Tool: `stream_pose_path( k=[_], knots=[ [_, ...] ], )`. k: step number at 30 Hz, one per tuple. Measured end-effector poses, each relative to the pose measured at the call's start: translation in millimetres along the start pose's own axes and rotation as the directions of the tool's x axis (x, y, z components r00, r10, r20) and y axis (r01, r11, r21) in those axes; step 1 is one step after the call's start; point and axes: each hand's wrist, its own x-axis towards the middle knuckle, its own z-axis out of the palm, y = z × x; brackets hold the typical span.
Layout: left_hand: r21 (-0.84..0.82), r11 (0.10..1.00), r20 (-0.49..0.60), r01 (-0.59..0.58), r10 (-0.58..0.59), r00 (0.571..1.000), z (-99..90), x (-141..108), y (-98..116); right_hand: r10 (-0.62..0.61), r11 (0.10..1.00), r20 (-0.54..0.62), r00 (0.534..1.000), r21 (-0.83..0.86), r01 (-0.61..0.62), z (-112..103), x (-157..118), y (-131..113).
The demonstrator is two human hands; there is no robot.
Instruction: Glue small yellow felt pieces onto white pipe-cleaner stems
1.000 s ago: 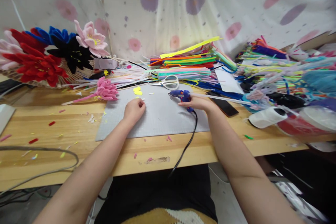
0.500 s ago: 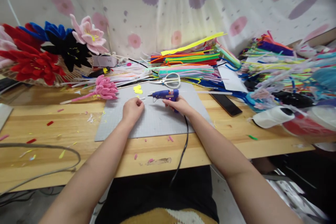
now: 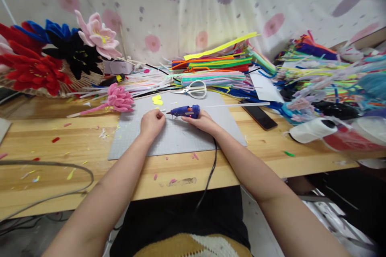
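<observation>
My right hand [image 3: 202, 121] is wrapped round a blue glue gun [image 3: 185, 111], its nozzle pointing left and a long clear glue stick coming out of its back. Just left of the nozzle, my left hand [image 3: 152, 123] is closed in a pinch on a small pale piece; what it is I cannot make out. Both hands are over a grey cutting mat [image 3: 181, 143]. Small yellow pieces [image 3: 157, 99] lie on the mat beyond my left hand. White-handled scissors [image 3: 196, 89] rest at the mat's back edge. A pink fuzzy flower [image 3: 119, 98] lies at its left edge.
Finished fuzzy flowers [image 3: 36, 70] stand at the back left. Bundles of coloured pipe cleaners [image 3: 217, 66] line the back. A phone [image 3: 259, 116] and a white bottle-like roll [image 3: 312, 130] are to the right. The gun's black cord [image 3: 211, 172] hangs over the table's front edge.
The glue gun in my right hand has moved left and slightly down, its nozzle now closer to my left hand. My left hand has hardly moved. The view has shifted slightly.
</observation>
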Motion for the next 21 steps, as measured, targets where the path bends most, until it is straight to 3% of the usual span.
stream_pose_path(
  k=[21],
  knots=[
    [0.019, 1.0, -0.008, 0.012, -0.012, 1.0, 1.3, 0.5, 0.8, -0.041, 0.999, 0.013, 0.999, -0.016, 0.041, 1.3, 0.8, 3.1]
  ],
)
